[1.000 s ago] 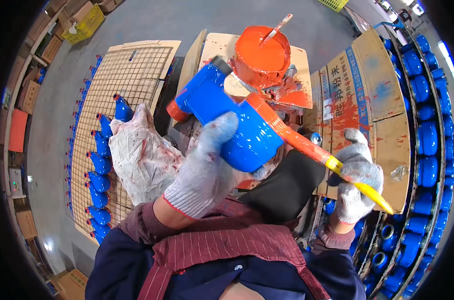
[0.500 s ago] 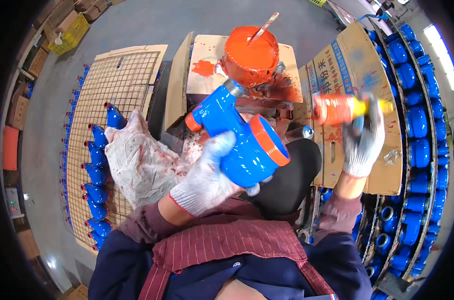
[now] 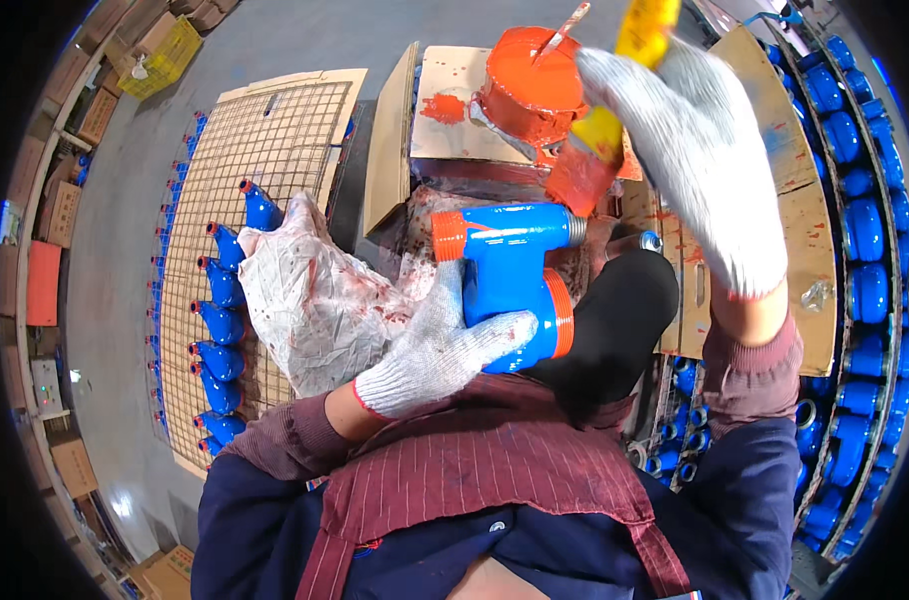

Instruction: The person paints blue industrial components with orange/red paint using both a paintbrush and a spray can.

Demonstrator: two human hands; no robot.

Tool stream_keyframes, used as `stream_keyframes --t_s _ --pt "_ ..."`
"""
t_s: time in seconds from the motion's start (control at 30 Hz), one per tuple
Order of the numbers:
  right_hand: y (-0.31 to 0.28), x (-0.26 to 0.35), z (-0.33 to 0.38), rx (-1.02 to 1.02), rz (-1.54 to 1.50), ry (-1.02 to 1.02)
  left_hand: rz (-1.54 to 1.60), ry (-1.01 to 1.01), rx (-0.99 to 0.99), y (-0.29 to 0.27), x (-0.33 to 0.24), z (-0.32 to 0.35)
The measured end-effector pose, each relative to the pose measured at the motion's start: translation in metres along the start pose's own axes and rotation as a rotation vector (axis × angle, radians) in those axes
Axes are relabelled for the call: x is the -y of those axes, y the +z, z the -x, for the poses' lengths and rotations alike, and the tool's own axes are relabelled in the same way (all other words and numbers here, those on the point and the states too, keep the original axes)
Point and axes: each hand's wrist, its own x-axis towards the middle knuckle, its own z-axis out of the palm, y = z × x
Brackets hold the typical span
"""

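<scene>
My left hand (image 3: 440,350), in a white knit glove, grips a glossy blue pipe fitting (image 3: 505,275) over my lap. Two threaded ends of the fitting are orange: one at the upper left, one wide open collar at the lower right. Its third, upper right end shows bare grey thread. My gloved right hand (image 3: 705,150) is closed around the yellow handle of a paintbrush (image 3: 582,180) whose orange head points down. The brush tip lies close to the grey thread; whether they touch I cannot tell. Beyond it stands an orange-smeared paint bucket (image 3: 530,95) with a stick inside.
Cardboard (image 3: 455,75) spotted with orange lies under the bucket. To the left, several blue fittings (image 3: 220,320) line a wire grid (image 3: 275,130), beside a stained white cloth (image 3: 310,280). Racks of blue fittings (image 3: 863,235) stand at right. A yellow crate (image 3: 165,60) sits far left.
My right hand has swung up and leftward, bringing the brush from the right side to the fitting. My left hand has turned the fitting so its bare thread points right.
</scene>
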Motion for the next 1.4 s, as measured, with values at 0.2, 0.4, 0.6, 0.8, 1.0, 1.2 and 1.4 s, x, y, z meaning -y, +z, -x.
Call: stream_keyframes --t_s 0.2,0.4,0.6,0.8,1.0,1.2,1.4 --pt "-0.036 0.085 0.005 -0.128 -0.684 1.215 0.178 -0.077 -0.104 0.01 0.001 0.002" --pt "-0.049 0.101 0.047 0.025 -0.37 0.792 0.449 -0.271 0.036 0.018 -0.022 -0.004" --pt "-0.039 0.082 0.093 -0.249 -0.775 0.918 1.079 -0.409 0.325 0.027 -0.038 -0.009" --pt "0.003 0.017 0.127 -0.567 -1.462 0.887 1.301 -0.613 0.391 0.025 0.013 -0.004" --pt "0.05 -0.028 0.126 -0.517 -2.118 0.648 1.324 -0.576 0.647 0.029 0.032 -0.013" --pt "0.045 -0.036 0.114 -0.479 -1.888 0.741 1.364 -0.568 0.828 0.021 0.046 -0.031" --pt "0.01 -0.012 0.075 -0.36 -1.489 0.601 0.941 -0.515 0.556 -0.01 0.027 -0.016"
